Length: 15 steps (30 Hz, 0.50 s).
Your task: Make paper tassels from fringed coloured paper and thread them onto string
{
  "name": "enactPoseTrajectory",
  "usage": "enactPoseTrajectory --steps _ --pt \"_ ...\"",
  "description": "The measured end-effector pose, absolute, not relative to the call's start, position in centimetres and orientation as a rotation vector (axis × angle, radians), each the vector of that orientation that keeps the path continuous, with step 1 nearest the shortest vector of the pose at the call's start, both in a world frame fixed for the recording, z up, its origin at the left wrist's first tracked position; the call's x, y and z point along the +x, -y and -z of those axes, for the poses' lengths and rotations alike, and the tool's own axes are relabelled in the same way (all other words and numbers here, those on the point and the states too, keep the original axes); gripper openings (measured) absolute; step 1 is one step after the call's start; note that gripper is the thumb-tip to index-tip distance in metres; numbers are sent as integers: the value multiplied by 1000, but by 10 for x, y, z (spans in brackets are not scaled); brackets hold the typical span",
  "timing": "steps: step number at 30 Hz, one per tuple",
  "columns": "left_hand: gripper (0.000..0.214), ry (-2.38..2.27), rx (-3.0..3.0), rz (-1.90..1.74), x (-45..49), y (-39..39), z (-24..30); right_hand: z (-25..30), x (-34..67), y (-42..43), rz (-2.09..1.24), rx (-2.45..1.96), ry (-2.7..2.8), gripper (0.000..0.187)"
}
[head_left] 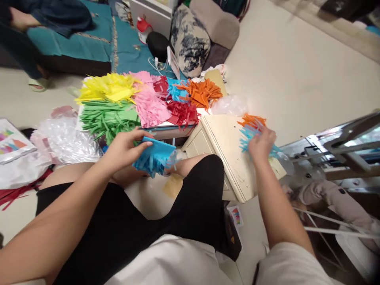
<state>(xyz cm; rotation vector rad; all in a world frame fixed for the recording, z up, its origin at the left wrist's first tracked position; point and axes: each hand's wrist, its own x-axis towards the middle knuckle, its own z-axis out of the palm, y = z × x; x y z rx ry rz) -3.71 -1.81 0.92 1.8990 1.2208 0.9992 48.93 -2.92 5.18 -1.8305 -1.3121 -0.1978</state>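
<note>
My left hand [124,148] grips a stack of blue fringed paper [154,158] above my knees, its cut strips hanging down. My right hand [261,144] reaches out to the right and closes on light-blue paper strips [247,138] lying on a cream wooden cabinet [225,142]. Orange strips [252,120] lie just beyond those fingers. Ahead, a low surface holds piles of fringed paper: yellow [109,89], green [107,116], pink [150,103], red [182,113], blue [175,90] and orange [202,93].
Crumpled clear plastic [63,140] and a white bag with printed packs [13,146] lie on the floor at left. A teal mat [89,43] with another person's foot in a sandal [37,83] is behind. A patterned cushion [190,39] stands at the back, a metal rack [347,146] at right.
</note>
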Motion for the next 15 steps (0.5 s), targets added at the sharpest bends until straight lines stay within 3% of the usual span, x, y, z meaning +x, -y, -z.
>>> enactPoseTrajectory --steps 2,7,12,15 --pt "29 -1102 1945 -961 -34 15 -4 -34 427 23 -32 -1707 1574 11" --pt "27 -919 2043 -816 -26 16 5 -12 264 31 -762 -1183 2322 38" --pt "25 -1010 2080 -762 -27 19 1 -7 204 -1 -962 -1171 2521 16" --pt "36 -1198 1932 -992 -31 20 -7 -13 223 -53 -923 -1265 2489 16"
